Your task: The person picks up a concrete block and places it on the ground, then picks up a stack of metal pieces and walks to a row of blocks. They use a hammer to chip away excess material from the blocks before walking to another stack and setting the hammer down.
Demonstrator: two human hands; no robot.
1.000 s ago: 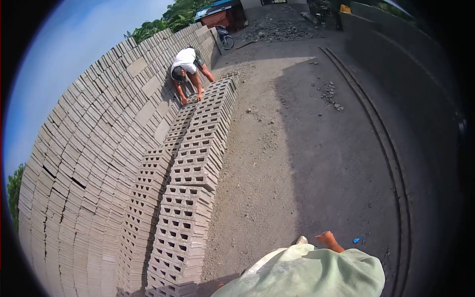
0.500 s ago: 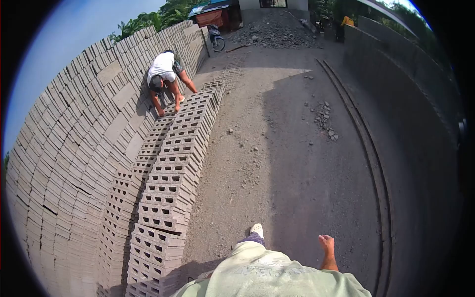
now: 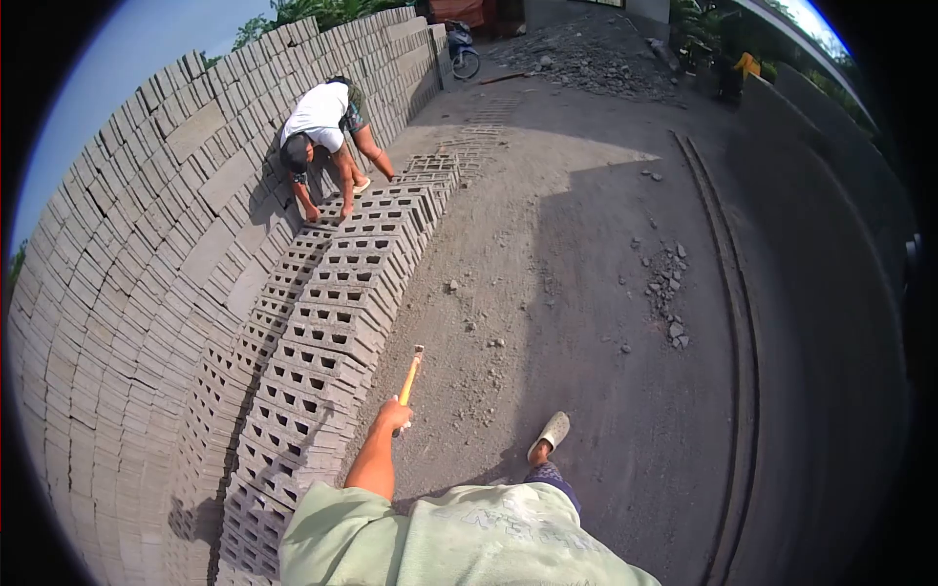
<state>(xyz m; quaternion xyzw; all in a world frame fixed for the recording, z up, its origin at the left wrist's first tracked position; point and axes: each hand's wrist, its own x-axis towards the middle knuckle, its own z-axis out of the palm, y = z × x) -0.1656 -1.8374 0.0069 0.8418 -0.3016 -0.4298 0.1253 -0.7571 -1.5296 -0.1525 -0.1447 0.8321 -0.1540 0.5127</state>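
My left hand [image 3: 394, 415] is closed around a tool with a yellow handle [image 3: 408, 383]. It points forward over the gravelly ground, and its small head [image 3: 419, 350] is too small to make out. Just left of that hand runs a long row of hollow concrete blocks [image 3: 327, 314], standing close together with their holes facing up. The hand is apart from the blocks. My right hand is out of view.
A co-worker in a white shirt [image 3: 320, 112] bends over the rows, hands at the blocks. A tall block stack [image 3: 127, 254] lines the left. Rubble [image 3: 667, 283], two long rails [image 3: 728, 264] and a wall [image 3: 831, 215] lie right; a gravel heap [image 3: 596, 59] and motorcycle [image 3: 463, 51] stand behind.
My left hand has swung forward into view with the yellow-handled tool. My right hand has dropped out of view. I have stepped forward, the other shoe now leading; the co-worker stays bent over the blocks.
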